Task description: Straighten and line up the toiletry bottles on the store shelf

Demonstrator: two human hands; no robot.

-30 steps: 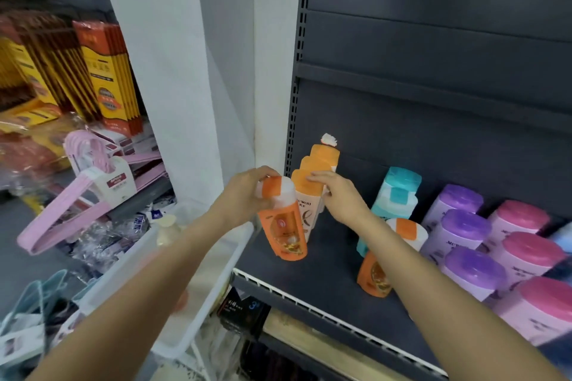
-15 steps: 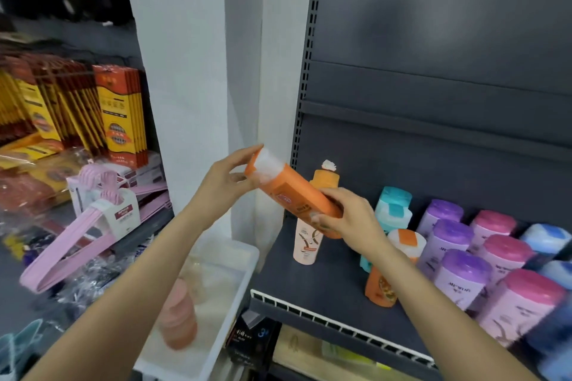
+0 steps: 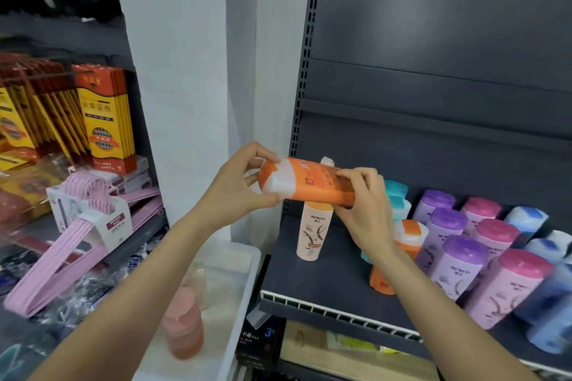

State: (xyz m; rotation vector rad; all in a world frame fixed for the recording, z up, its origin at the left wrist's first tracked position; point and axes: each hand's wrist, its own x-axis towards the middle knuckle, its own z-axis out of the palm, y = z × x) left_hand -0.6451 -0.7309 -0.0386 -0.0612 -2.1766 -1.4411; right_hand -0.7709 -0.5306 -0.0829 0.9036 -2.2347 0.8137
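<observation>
Head view, store aisle. Orange bottle point(image 3: 309, 183) held sideways in mid-air above the dark shelf point(image 3: 325, 281), white cap end to the left, base to the right. Left hand point(image 3: 230, 192) clamped on the cap end, fingers curled over the top and thumb underneath. Right hand point(image 3: 362, 204) gripping the base end, fingers wrapped over the top of the body. Both hands closed on the same bottle, one at each end, not touching one another.

Directly beneath: cream bottle point(image 3: 312, 232) standing upright near the shelf's left upright, top hidden behind the held bottle. Second orange bottle point(image 3: 399, 257) standing further right, partly covered by the right forearm. Teal-capped bottles point(image 3: 396, 195) behind the right hand, count unclear. Purple-capped bottles point(image 3: 455, 254) and pink-capped bottles point(image 3: 507, 284) packed in rows at right, blue-capped bottles point(image 3: 526, 219) beyond, blurred at the frame edge.

Off the shelf, left side: pink hangers point(image 3: 62, 260) in bundles, yellow-and-red boxes point(image 3: 102, 120) upright in a row. White tray point(image 3: 229, 297) below, holding a blurred pink container point(image 3: 184, 328).
</observation>
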